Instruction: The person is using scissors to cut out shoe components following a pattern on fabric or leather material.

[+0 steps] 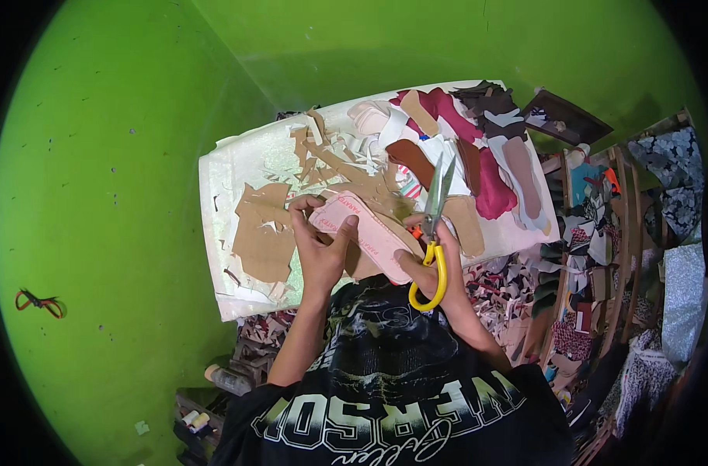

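A pink shoe insole [363, 233] with red print and stitch-like marks along its edge is held slantwise above the table by both hands. My left hand [320, 252] grips its upper end, thumb on top and fingers behind. At the lower end, the thumb of my right hand [453, 268] presses on the insole. That same hand also carries scissors [438, 198] with yellow handles, blades pointing up and away, slightly parted. Behind the insole lies brown board; whether it is joined to the insole I cannot tell.
The pale table [218, 210] bears a cut brown board sheet [262, 233], brown and white offcuts, and stacks of sole-shaped pieces in maroon [494, 186], tan and white. A dark tray [565, 116] sits beyond the far right corner. Fabric-filled wooden shelves [629, 233] stand at right; green walls enclose the left.
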Demonstrator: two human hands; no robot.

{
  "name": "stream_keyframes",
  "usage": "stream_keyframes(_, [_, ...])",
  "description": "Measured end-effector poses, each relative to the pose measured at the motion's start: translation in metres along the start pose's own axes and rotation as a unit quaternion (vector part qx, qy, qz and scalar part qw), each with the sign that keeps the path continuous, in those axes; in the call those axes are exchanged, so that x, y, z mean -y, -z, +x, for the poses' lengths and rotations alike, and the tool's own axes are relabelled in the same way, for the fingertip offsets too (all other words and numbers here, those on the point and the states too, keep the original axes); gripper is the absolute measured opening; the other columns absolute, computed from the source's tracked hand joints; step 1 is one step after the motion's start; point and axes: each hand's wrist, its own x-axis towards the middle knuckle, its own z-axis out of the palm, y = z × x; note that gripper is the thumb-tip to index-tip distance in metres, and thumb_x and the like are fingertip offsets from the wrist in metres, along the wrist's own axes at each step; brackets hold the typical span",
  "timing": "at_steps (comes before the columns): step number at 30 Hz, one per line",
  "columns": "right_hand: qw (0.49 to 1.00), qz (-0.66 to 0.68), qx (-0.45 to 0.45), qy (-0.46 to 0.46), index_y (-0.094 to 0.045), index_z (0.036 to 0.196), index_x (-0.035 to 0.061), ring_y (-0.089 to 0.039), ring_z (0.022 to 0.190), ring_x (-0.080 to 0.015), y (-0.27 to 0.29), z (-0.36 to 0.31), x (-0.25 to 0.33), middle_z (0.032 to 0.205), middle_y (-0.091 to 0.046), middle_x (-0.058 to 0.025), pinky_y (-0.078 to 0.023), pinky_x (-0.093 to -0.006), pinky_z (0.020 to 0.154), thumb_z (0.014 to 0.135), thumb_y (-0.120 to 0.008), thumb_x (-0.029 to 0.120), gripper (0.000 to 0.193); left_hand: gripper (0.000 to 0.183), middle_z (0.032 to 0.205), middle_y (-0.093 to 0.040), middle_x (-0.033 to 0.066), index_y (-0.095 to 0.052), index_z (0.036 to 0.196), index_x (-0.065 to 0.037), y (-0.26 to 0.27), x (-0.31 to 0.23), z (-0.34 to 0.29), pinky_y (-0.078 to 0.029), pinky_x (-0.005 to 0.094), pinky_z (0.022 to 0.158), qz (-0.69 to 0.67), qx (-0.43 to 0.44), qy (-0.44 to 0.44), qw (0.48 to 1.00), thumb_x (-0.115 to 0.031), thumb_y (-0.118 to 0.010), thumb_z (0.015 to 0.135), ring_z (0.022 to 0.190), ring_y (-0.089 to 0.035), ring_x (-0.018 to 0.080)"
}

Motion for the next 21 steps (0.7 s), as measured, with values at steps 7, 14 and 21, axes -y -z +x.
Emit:
stream_keyframes(7, [0.996, 0.041, -0.081, -0.014, -0.052, 0.111, 0.0006, -0.047, 0.074, -0.0040, -0.007, -0.003, 0.001, 0.085, -0.052, 0.0006, -0.038, -0.0193, 0.063, 0.081, -0.071, 0.000, 0.035, 0.049, 0.108, -0.041, 0.0069, -0.036, 0.115, -0.006, -0.002, 0.004, 0.000, -0.047, 0.0259, 0.080, -0.011, -0.013, -0.023, 1.000, -0.001, -0.074, 0.085, 0.100, -0.052, 0.0138])
stream_keyframes(14, [0.994, 0.037, -0.094, -0.032, -0.052, 0.109, -0.0006, -0.048, 0.072, -0.0038, -0.002, -0.009, 0.010, 0.081, -0.051, 0.0005, -0.039, -0.0191, 0.063, 0.080, -0.073, -0.001, 0.036, 0.046, 0.107, -0.045, 0.0051, -0.038, 0.114, -0.008, 0.000, 0.006, 0.000, -0.046, 0.0248, 0.078, 0.001, -0.040, -0.023, 0.999, 0.000, -0.073, 0.086, 0.095, -0.055, 0.0126])
stream_keyframes(21, [0.991, 0.031, -0.129, -0.009, -0.052, 0.107, 0.0006, -0.045, 0.068, -0.0032, -0.003, -0.009, 0.004, 0.078, -0.048, 0.0021, -0.037, -0.0186, 0.060, 0.081, -0.073, 0.001, 0.033, 0.047, 0.108, -0.041, 0.0065, -0.036, 0.114, -0.007, -0.004, 0.003, -0.001, -0.046, 0.0257, 0.081, -0.005, -0.045, -0.021, 0.999, 0.000, -0.073, 0.085, 0.097, -0.054, 0.0136])
